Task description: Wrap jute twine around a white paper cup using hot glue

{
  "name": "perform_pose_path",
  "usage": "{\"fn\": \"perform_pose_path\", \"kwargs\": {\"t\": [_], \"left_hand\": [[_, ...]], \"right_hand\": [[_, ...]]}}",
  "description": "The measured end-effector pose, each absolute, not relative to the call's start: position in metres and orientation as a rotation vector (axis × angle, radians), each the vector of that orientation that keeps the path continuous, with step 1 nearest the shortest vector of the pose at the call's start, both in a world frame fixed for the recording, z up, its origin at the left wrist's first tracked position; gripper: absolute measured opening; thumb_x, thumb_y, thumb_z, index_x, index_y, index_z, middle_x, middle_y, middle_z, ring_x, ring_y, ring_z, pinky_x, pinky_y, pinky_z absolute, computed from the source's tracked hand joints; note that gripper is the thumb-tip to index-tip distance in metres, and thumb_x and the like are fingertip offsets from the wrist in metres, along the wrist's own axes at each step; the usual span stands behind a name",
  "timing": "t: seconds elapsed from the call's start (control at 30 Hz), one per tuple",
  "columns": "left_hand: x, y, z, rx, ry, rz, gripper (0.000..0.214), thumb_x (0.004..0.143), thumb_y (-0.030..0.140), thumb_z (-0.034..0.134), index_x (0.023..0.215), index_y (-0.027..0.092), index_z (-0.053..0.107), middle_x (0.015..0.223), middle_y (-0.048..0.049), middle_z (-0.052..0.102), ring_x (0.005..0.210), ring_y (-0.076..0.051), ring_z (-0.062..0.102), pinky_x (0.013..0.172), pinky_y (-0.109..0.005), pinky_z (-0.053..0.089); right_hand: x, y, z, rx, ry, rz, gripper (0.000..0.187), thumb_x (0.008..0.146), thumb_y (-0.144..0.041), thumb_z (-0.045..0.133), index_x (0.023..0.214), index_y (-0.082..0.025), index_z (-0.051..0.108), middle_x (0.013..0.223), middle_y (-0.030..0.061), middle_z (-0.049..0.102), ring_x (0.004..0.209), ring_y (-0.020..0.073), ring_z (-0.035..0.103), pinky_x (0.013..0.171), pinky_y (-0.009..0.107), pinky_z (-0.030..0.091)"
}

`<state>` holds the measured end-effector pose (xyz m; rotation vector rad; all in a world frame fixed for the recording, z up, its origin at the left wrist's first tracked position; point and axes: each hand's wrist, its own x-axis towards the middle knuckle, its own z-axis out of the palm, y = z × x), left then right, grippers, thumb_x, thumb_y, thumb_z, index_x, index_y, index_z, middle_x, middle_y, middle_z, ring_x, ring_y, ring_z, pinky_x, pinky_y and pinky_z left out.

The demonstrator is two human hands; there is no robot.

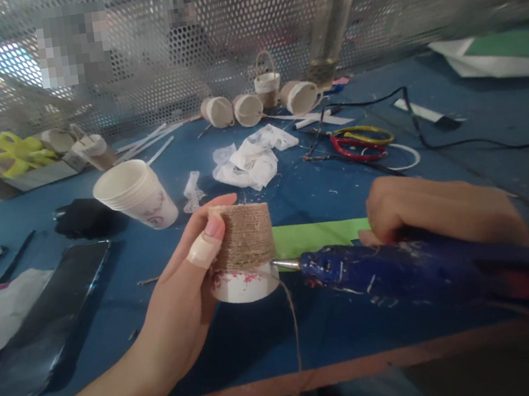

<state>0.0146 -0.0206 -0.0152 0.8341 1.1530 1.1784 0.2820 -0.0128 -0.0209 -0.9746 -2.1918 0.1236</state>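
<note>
My left hand (pixel 186 286), a bandage round its thumb, grips a paper cup (pixel 247 285) turned upside down. Brown twine (pixel 247 236) is wound round the upper part of the cup, and the white band at its rim is bare. A loose end of twine (pixel 294 324) hangs from the cup's right side. My right hand (pixel 431 208) holds a blue hot glue gun (pixel 381 267). Its metal nozzle (pixel 287 264) points left and meets the cup's side at the lowest turn of twine. A green strip (pixel 315 233) lies on the table behind.
A stack of paper cups (pixel 137 195) leans at the left, near a black phone-like slab (pixel 59 309). Crumpled white lace (pixel 254 157) lies mid-table. Several finished twine cups (pixel 247 109) stand along the mesh screen. Red-handled pliers (pixel 360 146) and a black cable (pixel 408 107) are at the right.
</note>
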Motion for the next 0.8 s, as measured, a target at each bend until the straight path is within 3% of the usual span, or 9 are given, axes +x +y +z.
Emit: {"fn": "perform_pose_path", "kwargs": {"t": [0.27, 0.6, 0.8], "left_hand": [[0.013, -0.018, -0.017, 0.838, 1.148, 1.140, 0.052, 0.082, 0.061, 0.088, 0.126, 0.033, 0.079, 0.124, -0.0016, 0.078, 0.098, -0.023, 0.073, 0.072, -0.027, 0.061], [0.021, -0.005, -0.009, 0.816, 1.062, 1.145, 0.059, 0.091, 0.064, 0.075, 0.140, 0.031, 0.069, 0.115, -0.0034, 0.076, 0.107, -0.030, 0.073, 0.086, -0.036, 0.061], [0.020, -0.004, -0.010, 0.864, 1.069, 1.128, 0.057, 0.091, 0.063, 0.075, 0.137, 0.030, 0.071, 0.111, -0.0029, 0.076, 0.101, -0.028, 0.073, 0.083, -0.034, 0.061]], "right_hand": [[0.283, -0.013, -0.020, -0.960, -2.219, 0.116, 0.032, 0.095, -0.006, 0.056, 0.081, -0.026, 0.036, 0.082, -0.0038, 0.049, 0.067, 0.0121, 0.049, 0.060, 0.032, 0.032], [0.284, -0.012, -0.020, -0.944, -2.245, 0.116, 0.030, 0.097, -0.007, 0.056, 0.081, -0.026, 0.038, 0.083, -0.0034, 0.048, 0.068, 0.0125, 0.050, 0.061, 0.031, 0.033], [0.285, -0.012, -0.020, -0.970, -2.267, 0.085, 0.024, 0.096, -0.011, 0.051, 0.081, -0.027, 0.039, 0.083, -0.0026, 0.051, 0.067, 0.0144, 0.052, 0.059, 0.033, 0.033]]}}
